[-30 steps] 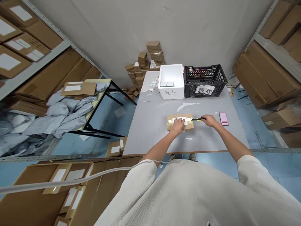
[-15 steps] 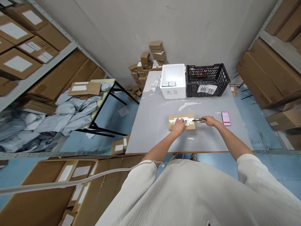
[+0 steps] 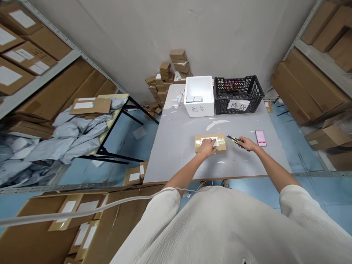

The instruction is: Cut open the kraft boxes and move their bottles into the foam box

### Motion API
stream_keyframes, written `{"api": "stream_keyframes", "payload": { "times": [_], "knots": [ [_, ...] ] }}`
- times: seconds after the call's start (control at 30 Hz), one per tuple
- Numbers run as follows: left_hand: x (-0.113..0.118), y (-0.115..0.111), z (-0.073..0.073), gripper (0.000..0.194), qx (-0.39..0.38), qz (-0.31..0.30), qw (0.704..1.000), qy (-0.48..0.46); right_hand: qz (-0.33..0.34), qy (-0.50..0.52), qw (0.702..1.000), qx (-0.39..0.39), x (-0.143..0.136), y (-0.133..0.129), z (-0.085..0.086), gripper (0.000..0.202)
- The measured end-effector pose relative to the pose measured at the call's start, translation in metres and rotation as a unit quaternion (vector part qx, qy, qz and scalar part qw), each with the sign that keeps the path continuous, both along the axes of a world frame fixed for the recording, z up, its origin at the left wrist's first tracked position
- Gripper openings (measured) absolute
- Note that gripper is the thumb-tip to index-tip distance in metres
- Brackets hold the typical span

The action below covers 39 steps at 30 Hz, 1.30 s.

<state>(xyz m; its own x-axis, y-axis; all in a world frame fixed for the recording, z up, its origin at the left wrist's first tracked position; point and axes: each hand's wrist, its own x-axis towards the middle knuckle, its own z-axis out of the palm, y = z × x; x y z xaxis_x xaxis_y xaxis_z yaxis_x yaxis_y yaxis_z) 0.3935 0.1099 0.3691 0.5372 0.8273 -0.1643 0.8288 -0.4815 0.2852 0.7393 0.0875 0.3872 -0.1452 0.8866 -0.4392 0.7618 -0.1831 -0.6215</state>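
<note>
Free room spans the tabletop point(image 3: 173, 146) left of the box point(image 3: 220, 145), while white bin point(image 3: 199, 110) and black crate point(image 3: 222, 106) obstruct the back.

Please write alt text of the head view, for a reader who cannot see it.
A person rests the left grip on a taped cardboard box on a grey table and holds a black and yellow cutter in the right grip beside the box. Behind stand a white bin and a black crate.
</note>
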Motion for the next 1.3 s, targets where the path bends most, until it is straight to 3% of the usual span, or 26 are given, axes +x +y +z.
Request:
{"api": "stream_keyframes", "payload": {
  "times": [0.2,0.47,0.63,0.8,0.97,1.13,1.3],
  "knots": [
    [0.003,0.002,0.012,0.043,0.033,0.069,0.997,-0.027,0.026,-0.006,0.997,0.074,-0.017,-0.009,0.013,0.039],
    [0.004,0.002,-0.003,0.047,0.041,0.103,0.993,-0.048,0.136,-0.116,0.975,0.135,-0.037,-0.024,0.025,0.044],
    [0.005,0.011,-0.008,0.058,0.020,0.112,0.992,-0.055,0.133,-0.173,0.966,0.141,-0.042,-0.025,0.021,0.045],
    [0.011,0.036,-0.003,0.078,-0.033,0.102,0.994,-0.020,0.133,-0.169,0.969,0.121,-0.045,-0.023,0.019,0.044],
    [0.017,0.051,0.005,0.063,-0.061,0.113,0.992,0.013,0.108,-0.163,0.971,0.139,-0.048,-0.022,0.020,0.044],
    [0.011,0.045,0.006,0.057,-0.049,0.087,0.995,0.017,0.098,-0.134,0.976,0.142,-0.046,-0.020,0.015,0.042],
    [0.008,0.037,-0.001,0.060,-0.019,0.063,0.997,0.030,0.093,-0.115,0.978,0.149,-0.041,-0.020,0.001,0.042]
  ]
}}
